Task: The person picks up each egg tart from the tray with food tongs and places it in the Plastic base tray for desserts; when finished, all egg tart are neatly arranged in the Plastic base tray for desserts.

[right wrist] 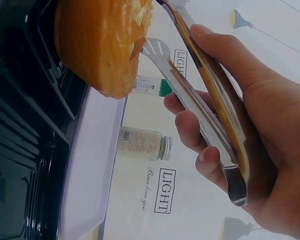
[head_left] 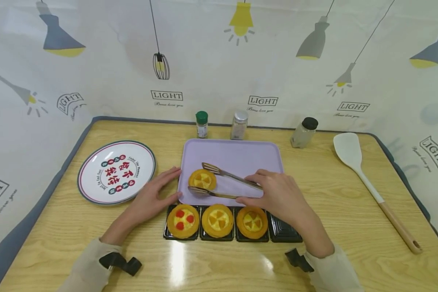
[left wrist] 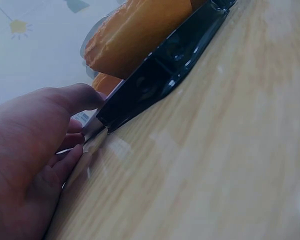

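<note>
My right hand point(head_left: 277, 192) holds metal tongs point(head_left: 237, 178) with slotted ends, the thumb on one arm and fingers on the other. Their spread ends lie on either side of an egg tart point(head_left: 201, 179) on the lilac tray point(head_left: 237, 150). In the right wrist view both arms of the tongs point(right wrist: 202, 105) run between the thumb and fingers. My left hand point(head_left: 149, 198) rests at the tray's left edge, thumb near the front corner and fingers extended farther back. In the left wrist view the left thumb point(left wrist: 75, 97) is beside a black plastic holder point(left wrist: 160, 65).
Before the tray, a red-topped tart point(head_left: 183, 221) and two yellow-topped tarts point(head_left: 217, 221) sit in black holders; another holder point(head_left: 282, 227) has no tart. A plate point(head_left: 91, 174) lies left, a spatula point(head_left: 368, 182) right. Shaker jars point(head_left: 239, 125) and a black-capped jar point(head_left: 304, 132) stand behind.
</note>
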Tool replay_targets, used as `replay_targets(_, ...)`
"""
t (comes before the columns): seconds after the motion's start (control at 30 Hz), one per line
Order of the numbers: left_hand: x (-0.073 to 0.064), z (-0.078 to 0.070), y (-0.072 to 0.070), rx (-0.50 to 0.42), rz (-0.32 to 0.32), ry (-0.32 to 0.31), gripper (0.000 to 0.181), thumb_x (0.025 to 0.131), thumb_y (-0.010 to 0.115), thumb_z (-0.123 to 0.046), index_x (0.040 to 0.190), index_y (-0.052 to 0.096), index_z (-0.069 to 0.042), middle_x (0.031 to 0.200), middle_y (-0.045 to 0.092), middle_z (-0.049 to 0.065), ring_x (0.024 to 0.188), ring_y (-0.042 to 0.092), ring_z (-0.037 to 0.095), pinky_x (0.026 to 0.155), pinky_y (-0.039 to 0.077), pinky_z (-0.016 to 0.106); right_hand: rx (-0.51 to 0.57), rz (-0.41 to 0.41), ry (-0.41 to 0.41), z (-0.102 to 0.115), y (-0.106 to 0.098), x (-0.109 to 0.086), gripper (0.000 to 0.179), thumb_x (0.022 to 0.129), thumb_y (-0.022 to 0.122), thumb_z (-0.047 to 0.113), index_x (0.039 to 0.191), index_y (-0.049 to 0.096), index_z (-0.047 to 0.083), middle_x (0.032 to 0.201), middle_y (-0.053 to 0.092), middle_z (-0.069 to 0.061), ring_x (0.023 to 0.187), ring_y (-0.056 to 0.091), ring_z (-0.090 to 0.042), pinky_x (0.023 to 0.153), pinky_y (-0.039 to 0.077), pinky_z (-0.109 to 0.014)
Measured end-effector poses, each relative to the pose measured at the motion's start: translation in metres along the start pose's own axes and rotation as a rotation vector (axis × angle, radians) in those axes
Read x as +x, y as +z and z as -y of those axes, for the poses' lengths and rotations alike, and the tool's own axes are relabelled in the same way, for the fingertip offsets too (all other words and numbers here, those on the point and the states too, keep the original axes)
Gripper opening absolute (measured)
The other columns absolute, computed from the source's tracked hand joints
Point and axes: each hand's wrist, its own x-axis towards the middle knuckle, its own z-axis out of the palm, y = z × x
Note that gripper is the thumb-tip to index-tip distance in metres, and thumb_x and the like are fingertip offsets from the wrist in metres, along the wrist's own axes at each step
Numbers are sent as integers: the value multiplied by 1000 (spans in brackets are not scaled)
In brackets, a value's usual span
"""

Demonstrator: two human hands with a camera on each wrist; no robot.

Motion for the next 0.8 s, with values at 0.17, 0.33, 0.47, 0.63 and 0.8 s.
replay_targets(0.17,0,0,0,4,2,-3,65,92,68,-41,149,44,-21,156,34,2,142,29,23,114,23,52,3,-4,3,0,0,0,54,77,76,59,103,77,12,82,66,4,54,45,-5,44,38,-23)
replay_targets(0.33,0,0,0,6,-3,5,64,92,68,-40,149,44,-20,155,35,2,142,29,22,114,24,51,8,-16,-4,-1,-1,0,54,76,76,58,104,77,12,82,66,5,54,46,-5,44,39,-23)
replay_targets(0.47,0,0,1,4,-5,13,64,92,68,-39,148,44,-19,155,35,3,142,30,22,115,24,51,12,-52,-18,-1,-2,0,53,76,78,56,103,77,11,83,66,4,55,48,-6,46,42,-24)
replay_targets(0.63,0,0,0,6,-8,10,64,93,68,-39,148,45,-19,155,36,3,142,30,22,114,24,51,17,-85,-42,-3,-5,-1,54,76,77,58,104,77,11,82,65,3,54,47,-7,45,41,-23)
replay_targets(0.8,0,0,0,5,-6,10,64,92,68,-40,148,45,-18,155,36,4,142,30,25,114,24,53,34,-150,-84,-10,-12,-5,51,75,80,54,103,77,11,82,65,4,55,47,-5,46,42,-23)
